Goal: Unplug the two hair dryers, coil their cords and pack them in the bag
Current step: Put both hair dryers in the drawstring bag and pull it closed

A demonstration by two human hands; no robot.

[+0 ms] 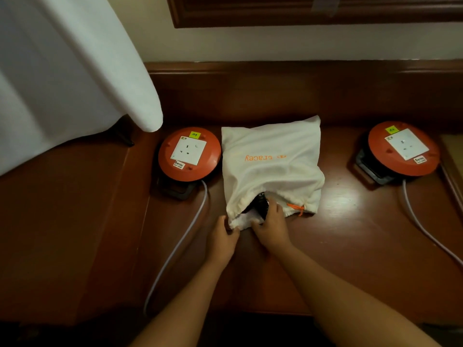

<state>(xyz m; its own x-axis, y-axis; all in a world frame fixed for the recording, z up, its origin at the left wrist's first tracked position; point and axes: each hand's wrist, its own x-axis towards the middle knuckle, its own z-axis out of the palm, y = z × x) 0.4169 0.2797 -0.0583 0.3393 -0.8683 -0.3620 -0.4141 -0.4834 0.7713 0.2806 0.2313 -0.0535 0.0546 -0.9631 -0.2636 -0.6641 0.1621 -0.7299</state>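
A white drawstring bag (271, 161) with orange lettering lies bulging on the wooden table (350, 234), its mouth facing me. A black hair dryer (260, 205) pokes out of the opening, mostly hidden inside. My right hand (271, 227) grips the dryer's exposed black end at the mouth. My left hand (221, 237) pinches the bag's lower left rim. An orange drawstring (297, 207) hangs at the right side of the opening. Only one dryer shows; the rest of the bag's contents are hidden.
Two orange cable reels with white sockets sit beside the bag, one on the left (189, 154) and one on the right (403, 149), nothing plugged into either. Their grey cables (180, 241) trail toward me. A white cloth-covered board (75, 71) overhangs the left.
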